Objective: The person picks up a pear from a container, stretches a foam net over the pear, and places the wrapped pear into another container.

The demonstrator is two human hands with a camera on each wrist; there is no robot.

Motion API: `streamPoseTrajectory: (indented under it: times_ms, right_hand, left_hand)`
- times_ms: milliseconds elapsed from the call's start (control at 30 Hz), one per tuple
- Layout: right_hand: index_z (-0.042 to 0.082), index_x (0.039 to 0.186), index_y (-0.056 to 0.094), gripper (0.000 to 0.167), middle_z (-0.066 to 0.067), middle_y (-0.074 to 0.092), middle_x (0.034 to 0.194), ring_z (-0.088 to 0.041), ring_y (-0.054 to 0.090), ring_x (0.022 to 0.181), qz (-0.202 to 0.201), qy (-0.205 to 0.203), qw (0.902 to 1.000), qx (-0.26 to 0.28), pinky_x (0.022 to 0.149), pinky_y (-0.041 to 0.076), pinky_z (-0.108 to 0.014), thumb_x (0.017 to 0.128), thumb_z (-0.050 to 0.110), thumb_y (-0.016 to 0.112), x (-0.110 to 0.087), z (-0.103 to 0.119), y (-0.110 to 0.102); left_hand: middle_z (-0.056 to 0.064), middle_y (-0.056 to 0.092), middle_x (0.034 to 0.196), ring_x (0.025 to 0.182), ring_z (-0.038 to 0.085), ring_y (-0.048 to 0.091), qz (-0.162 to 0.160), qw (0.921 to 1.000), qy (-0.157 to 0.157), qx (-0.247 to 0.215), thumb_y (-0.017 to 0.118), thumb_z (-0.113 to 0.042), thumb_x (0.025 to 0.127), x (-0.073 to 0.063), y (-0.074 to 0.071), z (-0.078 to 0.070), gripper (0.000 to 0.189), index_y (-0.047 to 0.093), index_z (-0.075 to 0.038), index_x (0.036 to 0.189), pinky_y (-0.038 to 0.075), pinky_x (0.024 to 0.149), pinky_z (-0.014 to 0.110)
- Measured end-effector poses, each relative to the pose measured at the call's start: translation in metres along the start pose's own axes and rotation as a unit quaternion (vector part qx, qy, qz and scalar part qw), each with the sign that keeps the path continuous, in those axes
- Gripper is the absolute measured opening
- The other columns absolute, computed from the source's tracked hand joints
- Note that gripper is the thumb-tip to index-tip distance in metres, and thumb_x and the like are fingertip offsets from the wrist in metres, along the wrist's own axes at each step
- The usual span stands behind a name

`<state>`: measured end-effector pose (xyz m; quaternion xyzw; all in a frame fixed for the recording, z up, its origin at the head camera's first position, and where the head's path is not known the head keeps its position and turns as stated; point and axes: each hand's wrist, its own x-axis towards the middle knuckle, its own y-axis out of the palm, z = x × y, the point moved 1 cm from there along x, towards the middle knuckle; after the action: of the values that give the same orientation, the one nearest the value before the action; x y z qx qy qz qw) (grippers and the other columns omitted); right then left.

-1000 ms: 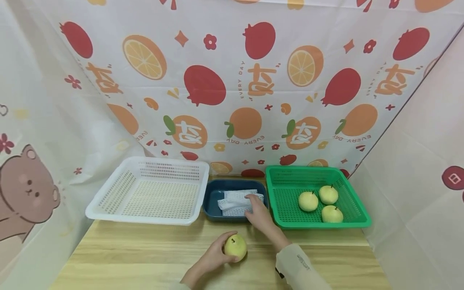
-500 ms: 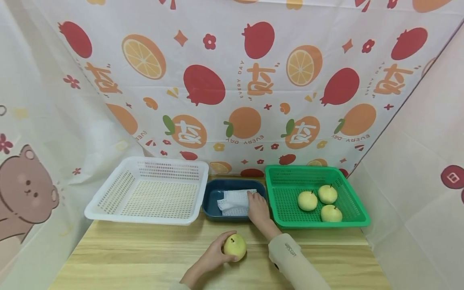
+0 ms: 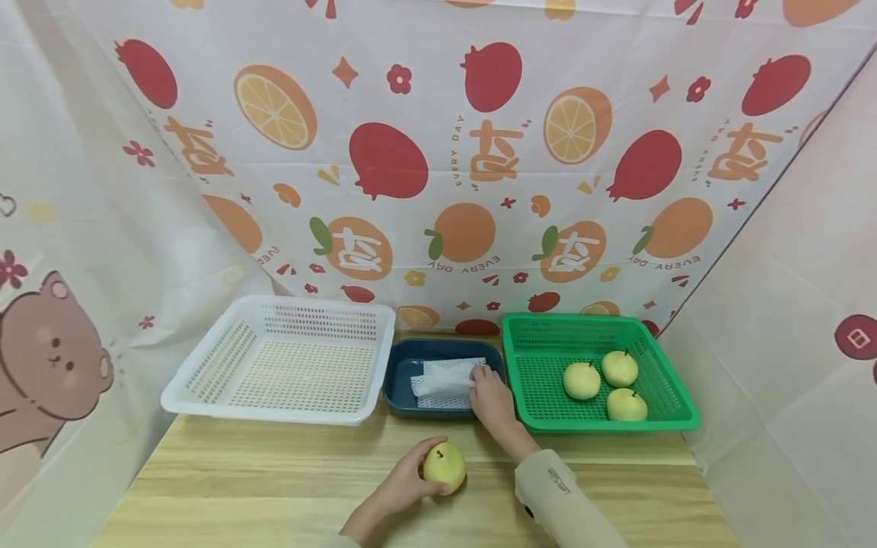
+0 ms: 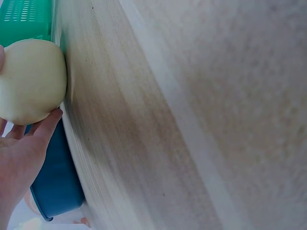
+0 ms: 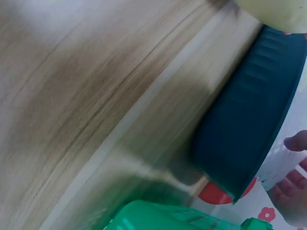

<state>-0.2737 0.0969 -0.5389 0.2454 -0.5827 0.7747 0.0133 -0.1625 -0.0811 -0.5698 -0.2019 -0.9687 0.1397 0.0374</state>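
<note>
My left hand [image 3: 406, 481] holds a round yellow-green pear [image 3: 445, 467] on the wooden table, thumb on the near side and fingers round the far side. In the left wrist view, the fingertips [image 4: 53, 115] press against the pear [image 4: 32, 79]. My right hand [image 3: 492, 402] reaches over the right front rim of a dark blue tray [image 3: 400, 403]. White foam fruit nets [image 3: 441, 380] lie flat in that tray, and my right fingers pinch their right end. In the right wrist view, thumb and fingers stand on either side of the white foam net [image 5: 278, 165].
A white perforated basket [image 3: 274, 417] stands left of the tray. To its right is a green basket [image 3: 610, 426] with three pears [image 3: 582, 380] inside. A printed curtain [image 3: 438, 167] hangs right behind the containers, and more sheeting closes both sides.
My right hand has shifted from over the middle of the foam nets to their right end, its fingers drawing in on them. The left hand and its pear have stayed in place.
</note>
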Motion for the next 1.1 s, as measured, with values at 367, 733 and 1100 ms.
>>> streamPoseTrajectory:
  times_ms: [367, 733, 1100]
  right_hand:
    - [0.011, 0.089, 0.056, 0.015, -0.001, 0.057, 0.086, -0.016, 0.056, 0.076, -0.06, 0.035, 0.99, 0.123, 0.059, 0.048, -0.03, 0.08, 0.006, 0.066, -0.01, 0.013, -0.022]
    - [0.014, 0.086, 0.055, 0.015, 0.001, 0.059, 0.084, -0.015, 0.056, 0.079, -0.06, 0.118, 0.9521, 0.275, 0.068, 0.047, -0.033, 0.078, 0.008, 0.065, -0.029, 0.024, -0.043]
    - [0.009, 0.09, 0.056, 0.015, -0.004, 0.061, 0.087, -0.018, 0.058, 0.079, -0.058, 0.125, 0.9178, 0.372, 0.066, 0.051, -0.029, 0.08, 0.004, 0.066, -0.049, 0.031, -0.057]
  left_hand:
    - [0.019, 0.043, 0.131, 0.115, 0.035, 0.043, -0.005, 1.0, 0.006, 0.003, 0.079, -0.015, 0.071, 0.001, 0.002, 0.002, 0.075, 0.041, -0.003, 0.134, 0.038, 0.09, 0.048]
    - [0.02, 0.044, 0.129, 0.114, 0.035, 0.043, -0.026, 0.9995, 0.017, 0.011, 0.08, -0.016, 0.07, 0.004, 0.007, 0.004, 0.076, 0.04, 0.003, 0.133, 0.038, 0.089, 0.048]
    - [0.022, 0.041, 0.133, 0.119, 0.034, 0.04, -0.043, 0.9989, 0.018, 0.01, 0.08, -0.02, 0.07, 0.002, 0.013, 0.006, 0.083, 0.035, 0.004, 0.136, 0.032, 0.096, 0.047]
